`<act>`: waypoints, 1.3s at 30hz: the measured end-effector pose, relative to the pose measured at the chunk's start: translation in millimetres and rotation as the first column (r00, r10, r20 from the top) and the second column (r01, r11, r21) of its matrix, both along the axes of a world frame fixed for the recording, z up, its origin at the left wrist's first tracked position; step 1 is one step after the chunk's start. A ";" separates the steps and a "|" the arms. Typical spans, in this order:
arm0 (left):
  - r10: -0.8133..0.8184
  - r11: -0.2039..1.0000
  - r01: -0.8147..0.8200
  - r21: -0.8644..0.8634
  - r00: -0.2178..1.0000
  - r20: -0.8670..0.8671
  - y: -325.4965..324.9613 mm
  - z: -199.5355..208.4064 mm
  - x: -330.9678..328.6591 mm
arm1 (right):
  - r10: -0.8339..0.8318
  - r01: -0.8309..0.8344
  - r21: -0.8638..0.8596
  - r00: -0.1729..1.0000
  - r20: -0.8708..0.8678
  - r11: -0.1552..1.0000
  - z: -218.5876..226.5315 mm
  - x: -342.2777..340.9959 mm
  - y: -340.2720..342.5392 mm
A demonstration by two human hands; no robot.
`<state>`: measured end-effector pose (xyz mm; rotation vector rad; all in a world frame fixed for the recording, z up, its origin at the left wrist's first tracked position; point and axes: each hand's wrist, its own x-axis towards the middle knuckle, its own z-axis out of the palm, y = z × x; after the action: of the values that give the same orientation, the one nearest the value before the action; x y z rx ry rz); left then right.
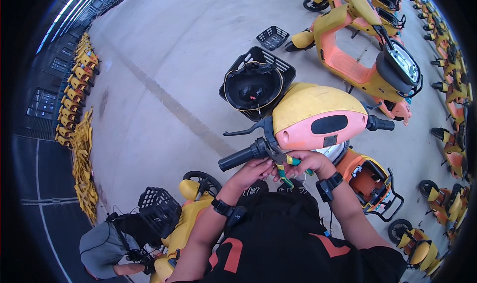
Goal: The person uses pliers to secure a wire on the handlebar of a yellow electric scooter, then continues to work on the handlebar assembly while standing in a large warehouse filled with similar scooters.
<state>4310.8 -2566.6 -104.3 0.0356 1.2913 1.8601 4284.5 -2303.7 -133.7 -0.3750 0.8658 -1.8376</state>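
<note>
A scooter with a yellow and pink front cover [320, 111] stands right in front of me. My right hand [309, 161] is closed on a pair of pliers [282, 166] with green and yellow handles. The dark jaws point up at the handlebar, beside the inner end of the black left grip [239, 158]. Just below that grip is my left hand [254, 171], its fingers bent together close to the pliers; what they hold, if anything, is hidden. A brake lever [243, 130] sticks out above the grip. In the scooter's black front basket [284, 66] sits a dark, bowl-like helmet [252, 86].
Another yellow and pink scooter [343, 59] stands ahead on the right, near a loose black basket [272, 37]. At lower left a person in a grey cap [102, 248] bends beside a yellow scooter [186, 223]. Rows of scooters line both sides, with piled yellow parts [83, 163] at left.
</note>
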 end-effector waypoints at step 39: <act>0.205 0.954 -0.231 -0.191 0.967 -0.149 -0.7 -2.3 7.5 | -0.086 0.088 0.008 0.950 0.302 0.996 49.9 40.5 -18.8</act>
<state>4318.4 -2567.3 -106.5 -0.1053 1.6291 1.9218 4325.0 -2322.5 -83.8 -0.0549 0.6737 -1.9166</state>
